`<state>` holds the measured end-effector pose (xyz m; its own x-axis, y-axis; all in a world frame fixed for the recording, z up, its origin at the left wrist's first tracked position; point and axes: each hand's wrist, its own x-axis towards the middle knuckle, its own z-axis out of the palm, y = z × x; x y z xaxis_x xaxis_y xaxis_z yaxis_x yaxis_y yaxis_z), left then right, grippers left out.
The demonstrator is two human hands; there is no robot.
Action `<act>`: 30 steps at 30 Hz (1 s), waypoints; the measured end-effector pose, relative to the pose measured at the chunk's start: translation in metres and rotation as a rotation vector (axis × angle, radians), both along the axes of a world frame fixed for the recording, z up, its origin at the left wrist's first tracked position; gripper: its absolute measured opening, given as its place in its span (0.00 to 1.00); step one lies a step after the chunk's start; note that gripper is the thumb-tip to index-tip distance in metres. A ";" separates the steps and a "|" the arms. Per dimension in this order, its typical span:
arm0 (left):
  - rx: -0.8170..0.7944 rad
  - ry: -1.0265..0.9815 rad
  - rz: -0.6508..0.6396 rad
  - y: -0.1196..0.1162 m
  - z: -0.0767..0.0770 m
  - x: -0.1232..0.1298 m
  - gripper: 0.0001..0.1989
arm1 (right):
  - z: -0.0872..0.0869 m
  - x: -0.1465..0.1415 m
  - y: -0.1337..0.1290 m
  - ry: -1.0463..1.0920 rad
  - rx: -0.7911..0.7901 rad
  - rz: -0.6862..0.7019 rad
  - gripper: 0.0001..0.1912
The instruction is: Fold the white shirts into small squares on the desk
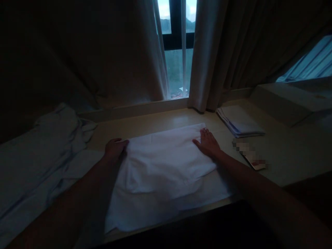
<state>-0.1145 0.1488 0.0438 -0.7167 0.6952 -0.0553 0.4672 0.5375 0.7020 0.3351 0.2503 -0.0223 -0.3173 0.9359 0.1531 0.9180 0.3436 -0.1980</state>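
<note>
A white cloth (166, 155) lies on the pale ledge in front of me, partly folded, with wrinkles across its middle and a lower layer reaching the front edge. My left hand (115, 149) is at its far left corner, fingers curled in and the thumb on the fabric's edge; it grips the cloth there. On the far right corner my right hand (208, 142) rests flat, fingers stretched out and thumb apart, pressing on the fabric. Dim light hides the finer detail of the left fingertips.
Crumpled white cloth (59, 138) is heaped at the left. To the right lie a folded white cloth stack (240, 121) and a small flat blurred-out item (250, 155). A pale box-like block (287, 103) stands farther right. Curtains (207, 52) hang beside the window (178, 65) behind the ledge (168, 117).
</note>
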 end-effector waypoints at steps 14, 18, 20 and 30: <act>-0.051 0.278 -0.523 -0.292 -0.034 0.058 0.28 | 0.037 0.003 -0.033 0.237 0.173 -0.066 0.36; -0.001 0.306 -0.519 -0.302 -0.041 0.053 0.17 | 0.045 0.035 -0.101 0.224 0.249 0.076 0.29; 0.015 0.319 -0.468 -0.300 -0.042 0.048 0.14 | 0.036 0.058 -0.137 0.138 0.208 0.136 0.26; -0.061 0.427 -0.440 -0.303 -0.047 0.052 0.14 | 0.000 0.123 -0.214 0.076 0.108 -0.057 0.20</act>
<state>-0.0629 -0.1541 -0.0036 -0.3312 0.9354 0.1241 0.8875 0.2641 0.3777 0.4582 0.0365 -0.0218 -0.2477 0.9288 0.2757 0.9205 0.3144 -0.2319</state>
